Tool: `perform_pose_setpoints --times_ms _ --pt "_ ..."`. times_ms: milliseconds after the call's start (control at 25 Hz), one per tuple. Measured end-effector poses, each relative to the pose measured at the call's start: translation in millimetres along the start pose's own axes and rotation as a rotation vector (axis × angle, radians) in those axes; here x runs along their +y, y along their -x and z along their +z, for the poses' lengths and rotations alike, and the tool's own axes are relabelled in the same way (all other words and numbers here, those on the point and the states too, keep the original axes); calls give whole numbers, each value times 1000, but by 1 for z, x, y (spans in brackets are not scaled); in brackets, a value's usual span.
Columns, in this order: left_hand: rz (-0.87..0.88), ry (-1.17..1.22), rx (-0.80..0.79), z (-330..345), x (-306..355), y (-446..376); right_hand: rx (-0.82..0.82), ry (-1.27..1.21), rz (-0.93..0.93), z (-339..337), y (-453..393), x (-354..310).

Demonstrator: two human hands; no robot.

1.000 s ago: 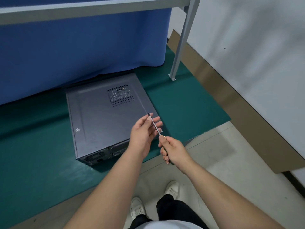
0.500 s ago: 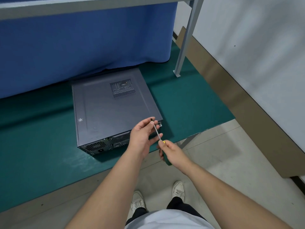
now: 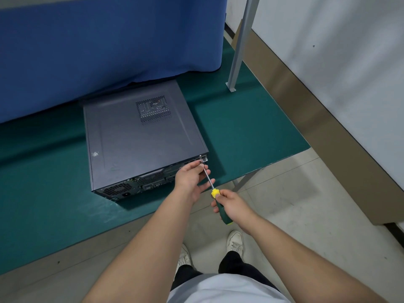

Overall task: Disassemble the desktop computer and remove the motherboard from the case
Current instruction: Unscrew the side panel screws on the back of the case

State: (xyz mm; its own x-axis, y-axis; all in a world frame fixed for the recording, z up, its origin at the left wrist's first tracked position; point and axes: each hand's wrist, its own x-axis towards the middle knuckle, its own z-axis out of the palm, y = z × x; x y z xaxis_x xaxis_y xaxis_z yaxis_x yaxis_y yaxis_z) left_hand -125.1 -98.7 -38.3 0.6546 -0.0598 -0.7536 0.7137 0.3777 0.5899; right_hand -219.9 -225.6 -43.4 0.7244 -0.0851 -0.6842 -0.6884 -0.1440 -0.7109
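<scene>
The fingertips of the left hand (image 3: 189,179) pinched the bare metal shaft of the screwdriver (image 3: 213,191) close to its tip, thumb and forefinger closed on it while the other fingers lay loosely spread beneath. The right hand (image 3: 231,206) was wrapped firmly round the green and yellow handle, nearer to the person than the left. The tool's long axis ran from that near-right grip up and away to the far left, and its tip met the near right corner of the rear panel of the computer case (image 3: 140,141), just beside a small tab there; whether the tip sat in a screw head was too small to tell. So the case lay directly ahead of the tip, and the left hand was the nearer of the two to it, touching or almost touching the panel. The case rested flat on the green mat (image 3: 251,127), side cover uppermost with its vent grille towards the far end, rear ports facing the person, and its cover was on, so the motherboard inside was out of sight. I judged the job barely begun. Behind the case hung a blue cloth (image 3: 109,44), and a grey metal post (image 3: 239,44) stood to the far right.
</scene>
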Motion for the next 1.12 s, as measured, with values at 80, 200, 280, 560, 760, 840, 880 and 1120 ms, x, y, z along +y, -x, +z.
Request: perform_pose_setpoints --times_ms 80,200,280,560,760,840,880,1120 --pt "-14 -11 6 4 0 -5 4 -17 10 -3 -2 0" --pt "-20 -7 16 9 1 -10 20 -12 10 -6 -5 -4" --pt "-27 -1 22 12 3 -13 24 -3 3 -8 -8 -6" --pt "-31 -2 25 10 6 -17 42 20 -2 -6 -8 -10" --pt "-27 -13 40 11 8 -16 62 11 0 -2 -6 -11" --pt "-26 -15 64 14 10 -15 82 -6 -9 0 -5 -11" --pt "-28 -11 73 15 10 -15 105 5 -23 1 -6 -11" --pt "-29 -42 75 16 11 -11 315 276 -117 8 -3 -13"
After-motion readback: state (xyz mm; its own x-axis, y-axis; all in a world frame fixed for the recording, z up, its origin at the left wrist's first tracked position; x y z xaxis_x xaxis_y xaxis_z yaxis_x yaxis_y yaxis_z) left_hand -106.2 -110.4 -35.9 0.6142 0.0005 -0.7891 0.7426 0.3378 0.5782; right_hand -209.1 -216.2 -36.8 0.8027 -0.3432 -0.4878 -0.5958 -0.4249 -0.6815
